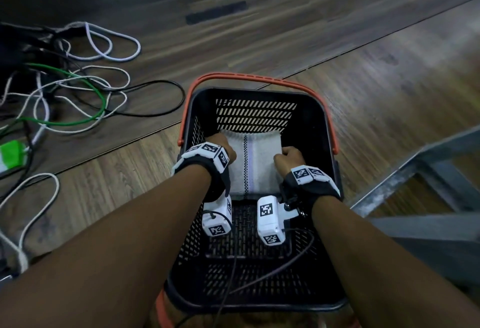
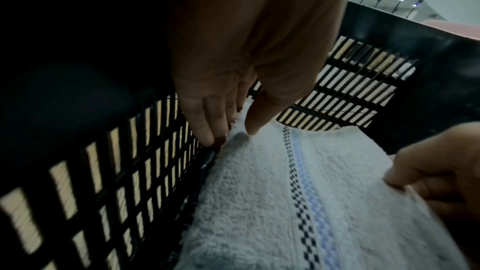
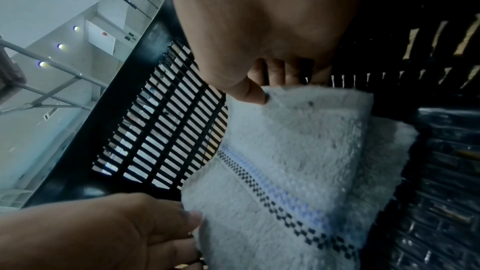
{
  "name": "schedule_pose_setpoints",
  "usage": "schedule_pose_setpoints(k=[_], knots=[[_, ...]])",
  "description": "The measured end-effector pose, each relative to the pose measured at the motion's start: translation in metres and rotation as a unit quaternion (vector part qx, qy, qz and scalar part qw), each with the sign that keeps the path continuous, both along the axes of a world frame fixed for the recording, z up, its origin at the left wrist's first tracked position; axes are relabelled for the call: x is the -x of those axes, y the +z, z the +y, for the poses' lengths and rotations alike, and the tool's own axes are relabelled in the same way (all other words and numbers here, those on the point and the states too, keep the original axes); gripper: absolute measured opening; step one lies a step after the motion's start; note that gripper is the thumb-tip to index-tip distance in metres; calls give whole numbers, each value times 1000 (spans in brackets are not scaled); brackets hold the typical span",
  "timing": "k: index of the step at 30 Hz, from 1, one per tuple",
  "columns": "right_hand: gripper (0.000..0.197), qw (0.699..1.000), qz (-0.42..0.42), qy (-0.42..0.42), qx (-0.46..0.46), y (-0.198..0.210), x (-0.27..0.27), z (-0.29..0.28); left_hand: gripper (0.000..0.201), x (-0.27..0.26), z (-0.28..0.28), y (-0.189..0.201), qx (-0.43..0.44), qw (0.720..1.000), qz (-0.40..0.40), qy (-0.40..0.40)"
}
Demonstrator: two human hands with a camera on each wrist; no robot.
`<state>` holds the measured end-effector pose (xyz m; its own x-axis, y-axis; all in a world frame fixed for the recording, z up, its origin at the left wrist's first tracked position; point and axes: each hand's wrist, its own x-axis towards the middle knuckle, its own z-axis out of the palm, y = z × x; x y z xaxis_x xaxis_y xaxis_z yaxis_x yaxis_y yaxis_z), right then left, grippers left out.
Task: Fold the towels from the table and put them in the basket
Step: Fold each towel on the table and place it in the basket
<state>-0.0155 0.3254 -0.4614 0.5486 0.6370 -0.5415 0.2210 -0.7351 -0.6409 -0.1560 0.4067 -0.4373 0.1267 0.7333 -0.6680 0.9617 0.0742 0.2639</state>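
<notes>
Black basket (image 1: 315, 120) on the wood floor (image 1: 363, 81), just below the two arms. Inside it, one folded white towel (image 1: 255, 166) with a checked and blue stripe, down at the far end. Left hand (image 1: 228, 151) at the towel's left edge, fingers (image 2: 205, 122) straight, slid between towel and basket wall, thumb on top. Right hand (image 1: 288, 161) at the right edge, fingers curled under, thumb (image 3: 246, 93) on top, pinching the cloth. Orange handle (image 1: 249, 78) down around the far rim. Farther off, loose cables (image 1: 78, 99) on the left, grey metal frame (image 1: 415, 166) on the right.
</notes>
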Motion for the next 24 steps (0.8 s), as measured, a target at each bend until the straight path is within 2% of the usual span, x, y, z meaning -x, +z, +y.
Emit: schedule_pose_setpoints(k=[2, 5, 7, 9, 10, 12, 15, 18, 21, 24], knots=[[35, 999, -20, 23, 19, -1, 1, 0, 16, -2, -4, 1, -22, 1000, -14, -3], [43, 993, -108, 46, 1, 1, 9, 1, 58, -4, -14, -9, -48, 998, -35, 3], [47, 965, -234, 119, -26, 2, 17, 0, 68, -5, -25, -18, -85, 994, -60, 24], [50, 916, -335, 214, -48, -1, 21, -4, 65, -5, -39, -28, -103, 993, -63, 11], [53, 898, -357, 252, -46, -5, 21, -6, 61, -4, -45, -35, -106, 992, -63, -4], [56, 885, -363, 292, -23, -17, 19, -11, 57, 0, -54, -50, -123, 990, -61, -26], [60, 893, -335, 300, -6, -41, 17, -21, 58, 4, -60, -73, -171, 982, -62, -40], [62, 910, -308, 271, -57, -67, 19, -26, 58, 1, -65, -94, -235, 969, -75, -35], [61, 902, -340, 236, -121, -84, 19, -26, 58, -2, -67, -108, -291, 954, -68, -35], [61, 907, -329, 234, -122, -86, 20, -25, 59, -2, -64, -105, -271, 960, -49, -47]])
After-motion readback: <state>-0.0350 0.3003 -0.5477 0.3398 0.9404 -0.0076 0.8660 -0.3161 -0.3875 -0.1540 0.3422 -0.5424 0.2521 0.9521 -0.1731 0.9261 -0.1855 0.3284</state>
